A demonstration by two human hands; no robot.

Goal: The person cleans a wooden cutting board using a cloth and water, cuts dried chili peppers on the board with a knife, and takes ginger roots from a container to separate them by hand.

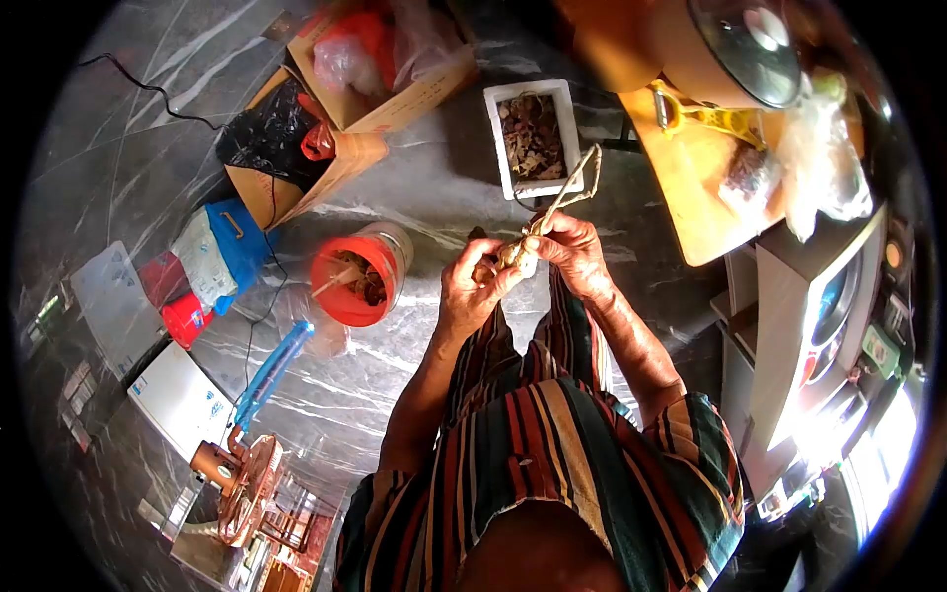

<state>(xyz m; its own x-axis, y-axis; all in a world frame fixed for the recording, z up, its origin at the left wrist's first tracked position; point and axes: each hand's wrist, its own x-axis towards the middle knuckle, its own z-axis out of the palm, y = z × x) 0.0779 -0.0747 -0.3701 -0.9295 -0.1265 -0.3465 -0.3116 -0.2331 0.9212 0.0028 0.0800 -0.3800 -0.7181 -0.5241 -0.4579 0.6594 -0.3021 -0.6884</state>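
A knobbly tan plant piece [511,255] with a long, thin, forked stem [572,185] is between my two hands. My left hand [475,281] has its fingers wrapped round the lower, knobbly part. At the base of the stem, my right hand [570,255] pinches the piece with thumb and fingers. Beyond my hands, a white foam box [490,133] holds dry brown scraps. To the left stands a red bucket [326,271] with brown plant pieces and a pale stick inside.
Cardboard boxes [360,148] with plastic bags stand at the upper left. A wooden table [691,222] at the upper right bears a lidded pot [730,59] and bags. A white appliance [789,306] is on the right. A cable [148,87] crosses the floor.
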